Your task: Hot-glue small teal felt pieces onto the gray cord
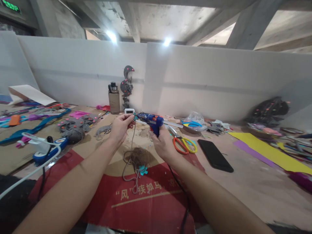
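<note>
My right hand (163, 140) is wrapped round the handle of a blue hot glue gun (157, 121), and a pale glue stick (173, 124) juts from its back. My left hand (121, 128) pinches a small teal piece (135, 117) right by the gun's nozzle. From that pinch a strand of grey yarn (133, 139) hangs down to the cardboard. Below the hands lies a brown-grey ball of yarn (139, 156) with loose loops, and a turquoise cutout (143, 170) sits beside it. Whether glue is coming out is too small to tell.
Orange-and-yellow-handled scissors (181, 144) and a black phone (214, 155) lie to the right. A bottle (114, 99) stands by the white partition (185, 74). A blue power strip (50, 151) with a white cable is at left. The red cardboard (122, 208) lies in front.
</note>
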Demonstrator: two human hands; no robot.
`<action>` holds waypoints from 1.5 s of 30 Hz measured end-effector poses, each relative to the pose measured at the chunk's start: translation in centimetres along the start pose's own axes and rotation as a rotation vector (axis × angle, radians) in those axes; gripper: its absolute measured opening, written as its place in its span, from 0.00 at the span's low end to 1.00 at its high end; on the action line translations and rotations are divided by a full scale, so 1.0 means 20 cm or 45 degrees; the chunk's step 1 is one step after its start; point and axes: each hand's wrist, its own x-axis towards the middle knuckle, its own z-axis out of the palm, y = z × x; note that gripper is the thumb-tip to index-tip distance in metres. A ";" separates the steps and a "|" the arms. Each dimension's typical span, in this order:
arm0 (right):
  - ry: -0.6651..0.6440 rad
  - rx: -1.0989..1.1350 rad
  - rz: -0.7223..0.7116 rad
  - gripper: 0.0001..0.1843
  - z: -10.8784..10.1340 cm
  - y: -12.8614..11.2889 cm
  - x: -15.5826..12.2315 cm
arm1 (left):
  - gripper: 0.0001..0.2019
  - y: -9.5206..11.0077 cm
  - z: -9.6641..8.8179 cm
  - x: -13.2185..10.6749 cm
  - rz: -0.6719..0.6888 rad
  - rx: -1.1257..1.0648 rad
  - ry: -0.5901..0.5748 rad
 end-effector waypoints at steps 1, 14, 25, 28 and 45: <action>0.002 0.003 -0.003 0.20 0.00 0.00 0.00 | 0.13 0.00 0.00 0.00 0.001 0.002 0.002; 0.008 0.015 -0.012 0.18 0.00 0.01 0.00 | 0.13 0.01 0.00 -0.01 0.013 0.023 -0.002; 0.002 0.007 0.011 0.19 0.00 0.00 0.00 | 0.13 0.01 0.00 -0.01 0.005 0.016 -0.004; 0.002 0.008 0.010 0.19 0.00 0.00 0.00 | 0.13 0.01 0.00 0.00 0.010 0.017 0.001; 0.009 0.015 0.008 0.19 0.00 0.01 0.00 | 0.12 0.01 0.00 -0.01 0.029 0.038 -0.005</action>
